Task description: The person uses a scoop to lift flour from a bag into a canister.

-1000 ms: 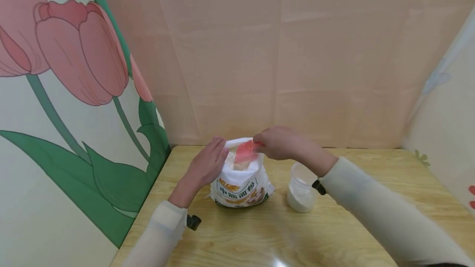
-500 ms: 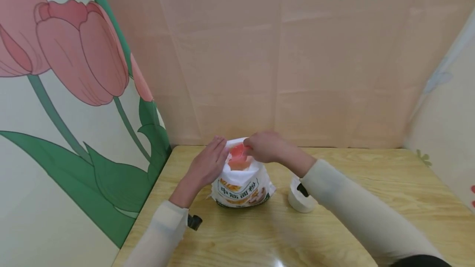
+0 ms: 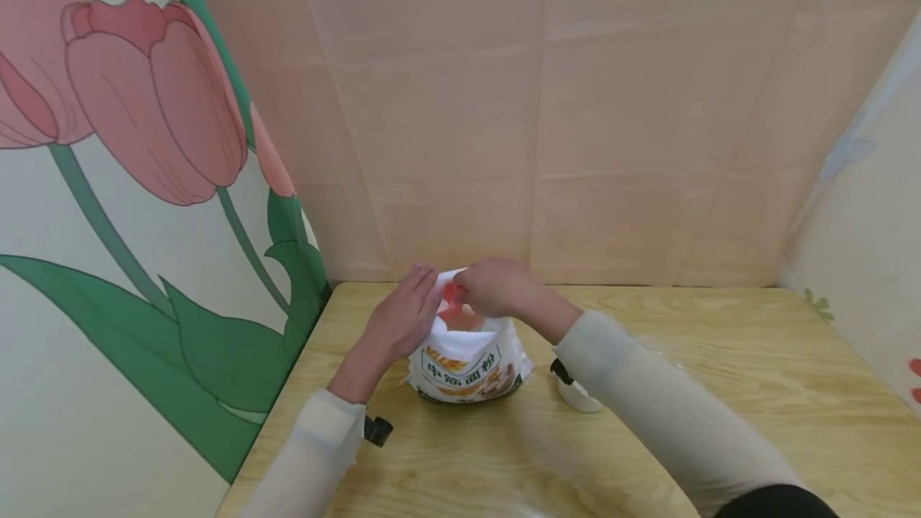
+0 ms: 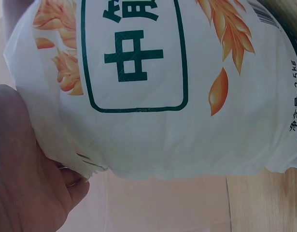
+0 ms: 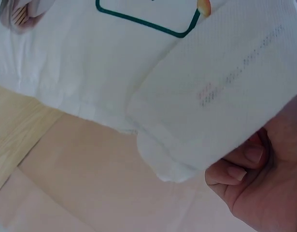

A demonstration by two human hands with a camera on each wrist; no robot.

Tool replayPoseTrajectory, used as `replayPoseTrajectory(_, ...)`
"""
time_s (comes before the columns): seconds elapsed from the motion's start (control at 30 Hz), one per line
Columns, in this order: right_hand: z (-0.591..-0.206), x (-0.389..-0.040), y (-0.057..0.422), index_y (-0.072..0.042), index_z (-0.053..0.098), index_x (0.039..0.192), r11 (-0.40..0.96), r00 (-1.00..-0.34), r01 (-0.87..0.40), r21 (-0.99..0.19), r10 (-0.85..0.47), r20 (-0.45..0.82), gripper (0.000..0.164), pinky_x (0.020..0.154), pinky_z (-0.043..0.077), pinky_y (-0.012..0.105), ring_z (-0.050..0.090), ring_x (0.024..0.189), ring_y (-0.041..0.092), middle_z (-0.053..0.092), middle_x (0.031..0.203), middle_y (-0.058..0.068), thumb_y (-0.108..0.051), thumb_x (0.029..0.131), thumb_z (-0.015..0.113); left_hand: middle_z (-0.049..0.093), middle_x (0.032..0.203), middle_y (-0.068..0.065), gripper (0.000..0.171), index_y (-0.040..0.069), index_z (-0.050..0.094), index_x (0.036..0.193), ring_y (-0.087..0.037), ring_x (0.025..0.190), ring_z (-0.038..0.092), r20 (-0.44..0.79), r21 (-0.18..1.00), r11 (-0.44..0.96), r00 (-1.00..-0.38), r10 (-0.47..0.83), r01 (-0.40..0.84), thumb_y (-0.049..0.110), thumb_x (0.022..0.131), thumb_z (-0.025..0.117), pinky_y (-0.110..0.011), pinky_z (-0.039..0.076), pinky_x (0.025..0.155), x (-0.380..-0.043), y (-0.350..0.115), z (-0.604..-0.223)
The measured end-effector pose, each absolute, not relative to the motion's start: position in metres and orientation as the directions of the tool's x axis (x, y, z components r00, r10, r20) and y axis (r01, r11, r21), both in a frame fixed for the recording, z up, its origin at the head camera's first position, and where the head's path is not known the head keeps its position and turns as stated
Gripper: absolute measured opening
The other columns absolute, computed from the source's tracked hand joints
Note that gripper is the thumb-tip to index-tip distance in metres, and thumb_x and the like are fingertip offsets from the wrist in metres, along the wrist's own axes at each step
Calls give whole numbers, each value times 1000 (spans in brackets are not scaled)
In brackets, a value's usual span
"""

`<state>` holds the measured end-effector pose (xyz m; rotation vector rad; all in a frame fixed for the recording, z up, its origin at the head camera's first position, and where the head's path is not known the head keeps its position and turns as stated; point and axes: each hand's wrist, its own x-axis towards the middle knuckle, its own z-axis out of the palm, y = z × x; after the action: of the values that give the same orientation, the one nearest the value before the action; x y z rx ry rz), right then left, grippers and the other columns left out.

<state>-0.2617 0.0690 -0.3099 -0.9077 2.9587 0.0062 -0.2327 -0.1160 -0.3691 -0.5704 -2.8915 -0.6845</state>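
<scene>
A white flour bag [image 3: 460, 378] with green lettering and wheat pictures stands on the table, its top folded down and open. On its left rim, my left hand [image 3: 399, 320] holds the bag; the left wrist view shows the fingers [image 4: 77, 189] curled at the bag's edge. My right hand [image 3: 500, 290] grips a red scoop [image 3: 453, 300] by its handle, over the right rim. The scoop's head is down inside the bag mouth, partly hidden by the hand. In the right wrist view, curled fingers [image 5: 235, 169] show just beyond the folded rim, with the scoop hidden.
A clear jar [image 3: 578, 400] with white powder stands right of the bag, mostly covered by the right sleeve [image 3: 633, 390]. The wooden table [image 3: 446, 462] meets a peach cloth backdrop [image 3: 432, 142] behind the bag. A tulip-printed wall [image 3: 158, 390] rises at the left.
My right hand has moved left and slightly down, taking the red scoop deeper into the bag. The right sleeve now covers more of the jar. My left hand has stayed in place.
</scene>
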Motion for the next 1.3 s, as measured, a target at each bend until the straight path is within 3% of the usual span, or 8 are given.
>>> replayPoseTrajectory(0.23,-315,-261,61,-19,69,96,805,-806,-592,47,-591,-33,10,68,54,40,64,80,22,70,91,0,-29,95,67,26,167,-7,65,7,31,159,-22,157,13,204,401,819,-911,357,411,48,110,18,-43,18,126,-232,-115,-369)
replayPoseTrajectory(0.5,-319,-258,59,-17,69,98,816,-819,-574,69,-573,-36,39,70,56,40,63,81,23,70,93,2,-54,85,74,24,168,-4,64,9,29,160,-21,157,10,188,411,823,-920,343,391,49,110,20,-43,18,126,-231,-115,-372)
replayPoseTrajectory(0.73,-325,-259,62,-20,70,96,819,-819,-573,13,-572,-42,16,68,55,40,66,82,22,72,92,1,-34,99,63,26,167,-5,67,8,31,159,-23,157,13,195,413,822,-920,340,392,51,109,18,-43,19,126,-232,-115,-375)
replayPoseTrajectory(0.83,-325,-260,65,-20,68,91,823,-822,-567,-20,-567,-44,19,70,55,42,67,84,23,72,93,1,-31,103,58,26,167,-6,67,7,32,159,-24,156,14,202,413,820,-918,341,396,50,109,17,-43,19,126,-232,-115,-376)
replayPoseTrajectory(1.1,-317,-257,79,-20,68,89,809,-811,-579,-103,-584,-27,20,78,54,42,66,87,23,70,90,-2,-30,104,58,24,168,-4,66,10,29,160,-20,157,11,197,428,820,-925,326,380,51,109,18,-44,19,126,-231,-115,-372)
replayPoseTrajectory(1.3,-311,-252,97,-16,73,102,778,-787,-615,-132,-615,44,18,82,56,44,68,91,24,73,96,2,-27,103,59,23,168,-3,67,12,28,161,-19,157,11,200,432,822,-928,315,372,53,109,17,-45,19,126,-232,-116,-371)
